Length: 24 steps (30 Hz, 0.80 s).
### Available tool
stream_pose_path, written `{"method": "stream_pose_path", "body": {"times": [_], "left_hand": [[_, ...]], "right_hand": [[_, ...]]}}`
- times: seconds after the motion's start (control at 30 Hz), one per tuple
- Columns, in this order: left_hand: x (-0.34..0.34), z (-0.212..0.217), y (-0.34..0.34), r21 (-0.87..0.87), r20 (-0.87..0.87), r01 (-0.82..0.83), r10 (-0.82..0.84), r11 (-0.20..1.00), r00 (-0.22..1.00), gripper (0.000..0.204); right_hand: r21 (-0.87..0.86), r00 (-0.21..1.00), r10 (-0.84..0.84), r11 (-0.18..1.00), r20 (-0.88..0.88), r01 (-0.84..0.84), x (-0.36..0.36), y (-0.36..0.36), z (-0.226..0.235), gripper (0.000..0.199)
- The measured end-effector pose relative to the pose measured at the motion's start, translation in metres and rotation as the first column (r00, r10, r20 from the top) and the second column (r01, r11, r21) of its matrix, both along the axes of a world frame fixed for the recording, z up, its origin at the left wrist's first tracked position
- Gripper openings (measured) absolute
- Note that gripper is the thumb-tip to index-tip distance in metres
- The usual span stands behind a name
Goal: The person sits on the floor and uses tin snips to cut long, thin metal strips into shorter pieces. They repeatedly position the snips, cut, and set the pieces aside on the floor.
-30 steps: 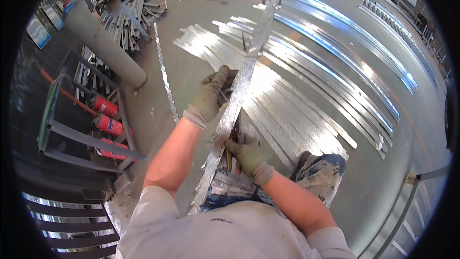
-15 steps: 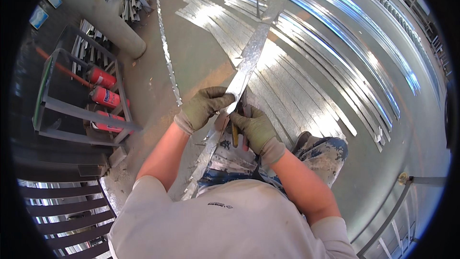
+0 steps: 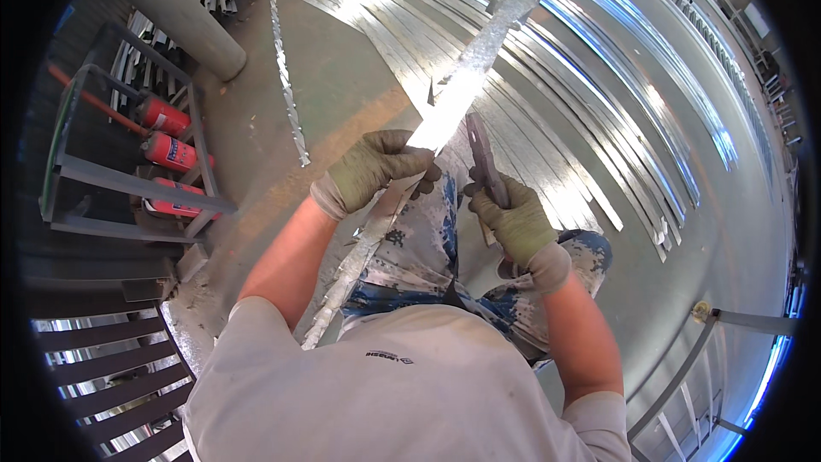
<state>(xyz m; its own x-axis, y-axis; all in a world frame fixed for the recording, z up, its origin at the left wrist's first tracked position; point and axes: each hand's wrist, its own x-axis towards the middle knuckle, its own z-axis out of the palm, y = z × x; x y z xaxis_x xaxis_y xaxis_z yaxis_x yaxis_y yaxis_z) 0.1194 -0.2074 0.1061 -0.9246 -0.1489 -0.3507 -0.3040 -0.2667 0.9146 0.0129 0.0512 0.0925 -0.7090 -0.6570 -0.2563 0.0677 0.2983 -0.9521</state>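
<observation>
My left hand (image 3: pixel 376 169), in an olive work glove, is closed around the edge of a long, shiny sheet-metal strip (image 3: pixel 457 90). The strip runs from beside my left thigh up toward the far top of the view, with small bent tabs along its lower edge. In my right hand (image 3: pixel 518 221), gloved alike, is a plier-like hand tool (image 3: pixel 484 154) with a dark, worn head pointing away from me. Its head is apart from the strip, to the right of it. My fingers hide most of its handles.
Many flat metal strips (image 3: pixel 530 133) lie in rows on the floor ahead. A narrow jagged strip (image 3: pixel 286 77) lies at the left. Red fire extinguishers (image 3: pixel 175 154) stand in a metal frame (image 3: pixel 137 184), near a grey cylinder (image 3: pixel 184 17). A metal rail (image 3: pixel 753 322) is at the right.
My right hand has drawn away from the strip to the right, bringing the tool into fuller view. My left hand keeps its grip on the strip.
</observation>
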Motion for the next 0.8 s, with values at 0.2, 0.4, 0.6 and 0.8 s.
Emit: {"method": "stream_pose_path", "body": {"times": [0.2, 0.4, 0.6, 0.8], "left_hand": [[-0.003, 0.002, 0.0, 0.023, 0.028, -0.024, 0.023, 0.999, 0.999, 0.029], [-0.005, 0.001, 0.001, -0.042, 0.02, 0.007, -0.007, 0.999, 1.0, 0.027], [-0.006, -0.007, 0.002, -0.032, -0.006, -0.003, 0.003, 0.999, 1.0, 0.026], [-0.008, -0.006, 0.005, -0.01, -0.018, -0.012, 0.012, 1.0, 1.0, 0.024]], "right_hand": [[0.24, 0.992, 0.043, 0.971, -0.122, -0.013, -0.01, 0.009, 0.019, 0.047], [0.308, 0.965, 0.057, 0.951, -0.257, 0.025, -0.015, 0.009, 0.016, 0.05], [0.32, 0.927, 0.078, 0.946, -0.367, 0.047, -0.018, 0.012, 0.019, 0.053], [0.341, 0.875, 0.121, 0.938, -0.469, 0.053, -0.027, 0.013, 0.011, 0.054]]}}
